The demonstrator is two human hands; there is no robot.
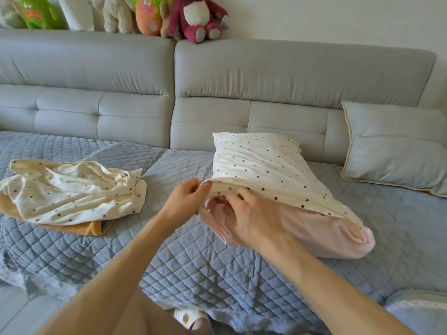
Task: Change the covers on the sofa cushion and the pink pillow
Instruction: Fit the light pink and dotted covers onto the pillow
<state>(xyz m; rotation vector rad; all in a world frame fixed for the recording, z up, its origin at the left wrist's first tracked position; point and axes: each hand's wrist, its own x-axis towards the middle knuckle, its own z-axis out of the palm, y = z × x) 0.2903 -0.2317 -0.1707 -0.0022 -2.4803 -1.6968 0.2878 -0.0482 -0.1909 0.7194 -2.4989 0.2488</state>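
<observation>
Grey sofa, quilted seat: we pinch the dotted cover's hem with left hand; right hand fingers curl on it. Pink pillow half-sheathed. Next, we judge: slide the cover along.

Plush toys sit along the grey sofa's backrest, above a quilted blue throw

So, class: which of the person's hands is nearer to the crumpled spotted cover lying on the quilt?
Left. The left hand pinches the pillow cover's open hem, just right of the crumpled spotted cover. The right hand lies farther right, on the pink pillow.
</observation>
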